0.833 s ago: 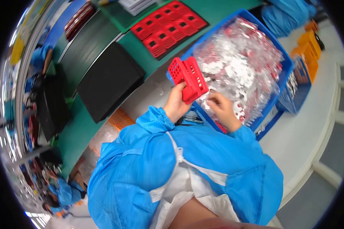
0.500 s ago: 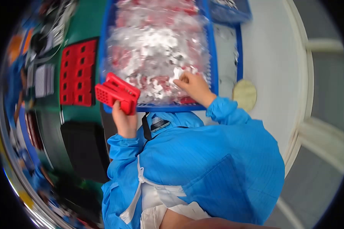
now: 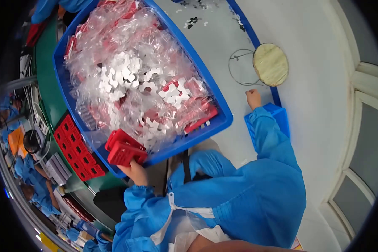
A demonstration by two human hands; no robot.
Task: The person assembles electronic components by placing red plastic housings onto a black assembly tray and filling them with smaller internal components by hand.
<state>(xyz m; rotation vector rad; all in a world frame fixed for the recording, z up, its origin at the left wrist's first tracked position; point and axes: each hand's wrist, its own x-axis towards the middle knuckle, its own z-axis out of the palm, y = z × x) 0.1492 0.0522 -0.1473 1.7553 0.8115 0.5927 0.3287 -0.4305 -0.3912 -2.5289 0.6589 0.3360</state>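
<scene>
Red plastic housings (image 3: 126, 152), apparently two stacked together, are gripped in my left hand (image 3: 137, 173) at the near edge of a large blue crate (image 3: 212, 138). Clear plastic bags (image 3: 159, 46), red parts and many white notched pieces (image 3: 124, 69) fill that crate. Out to the right, my right hand (image 3: 253, 99) is closed, just beyond a small blue bin (image 3: 281, 115) partly covered by my sleeve. Whether its fingers hold anything is hidden.
A round yellowish seat (image 3: 271, 65) and a thin wire ring (image 3: 235, 69) lie right of the crate. Small black pieces (image 3: 192, 22) and white ones are scattered on the grey surface. On the left, a green table (image 3: 48, 80) carries red parts (image 3: 77, 147). Co-workers' blue sleeves (image 3: 46, 10) appear.
My right hand has left the white pieces in the crate and swung right, past its edge. My left hand still holds the red housings. The whole view has turned and shifted.
</scene>
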